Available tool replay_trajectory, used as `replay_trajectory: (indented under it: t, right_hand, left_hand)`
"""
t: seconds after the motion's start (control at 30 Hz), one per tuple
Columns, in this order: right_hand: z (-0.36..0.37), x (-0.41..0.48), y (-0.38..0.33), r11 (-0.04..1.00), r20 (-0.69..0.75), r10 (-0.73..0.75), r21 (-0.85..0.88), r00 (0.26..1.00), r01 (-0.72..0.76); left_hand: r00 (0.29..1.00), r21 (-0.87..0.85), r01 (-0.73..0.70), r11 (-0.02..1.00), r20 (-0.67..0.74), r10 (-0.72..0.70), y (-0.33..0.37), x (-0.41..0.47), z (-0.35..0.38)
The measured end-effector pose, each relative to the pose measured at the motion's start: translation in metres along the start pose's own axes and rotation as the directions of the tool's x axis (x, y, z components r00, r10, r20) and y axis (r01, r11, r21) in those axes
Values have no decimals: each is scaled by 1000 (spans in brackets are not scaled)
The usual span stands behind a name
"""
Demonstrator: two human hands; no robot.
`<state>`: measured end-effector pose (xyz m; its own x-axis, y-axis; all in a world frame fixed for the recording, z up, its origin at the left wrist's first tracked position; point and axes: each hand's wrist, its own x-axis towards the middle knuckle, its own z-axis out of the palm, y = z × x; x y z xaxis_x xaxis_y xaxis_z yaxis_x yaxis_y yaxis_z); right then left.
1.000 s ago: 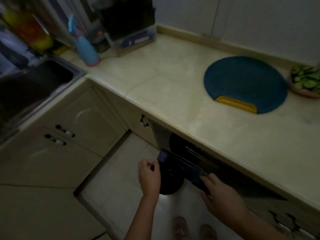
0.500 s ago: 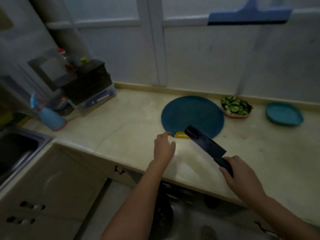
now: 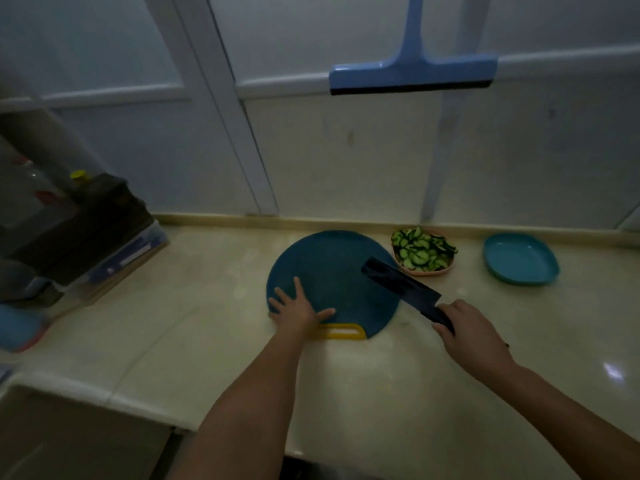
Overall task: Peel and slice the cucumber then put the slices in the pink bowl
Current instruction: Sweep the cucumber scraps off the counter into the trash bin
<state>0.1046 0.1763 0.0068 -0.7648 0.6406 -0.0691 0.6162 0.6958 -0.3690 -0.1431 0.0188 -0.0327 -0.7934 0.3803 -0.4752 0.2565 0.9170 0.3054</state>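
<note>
A round dark-blue cutting board (image 3: 329,271) with a yellow handle (image 3: 341,331) lies on the beige counter. My left hand (image 3: 299,310) rests flat on the board's near left part, fingers spread. My right hand (image 3: 472,332) grips the black handle of a dark cleaver (image 3: 398,282), whose blade slants over the board's right edge. Behind the board on the right sits the pink bowl (image 3: 429,271), heaped with green cucumber slices (image 3: 420,249).
A light-blue dish (image 3: 521,258) sits right of the pink bowl. A blue squeegee (image 3: 412,72) hangs on the wall above. Dark boxes and bottles (image 3: 79,230) crowd the counter's left end. A blue spray bottle (image 3: 20,325) is at the far left edge.
The view rose from the floor and cabinet to the counter. My left hand moved from near the yellow handle onto the board. My right hand brought the cleaver up over the board's right side.
</note>
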Motion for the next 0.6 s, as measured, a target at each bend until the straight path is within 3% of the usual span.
replay_trajectory:
  t: [0.6]
  right_hand:
    - [20, 30, -32, 998, 58, -22, 60, 998, 18]
  left_hand:
    - [991, 183, -52, 982, 127, 29, -48, -46, 32]
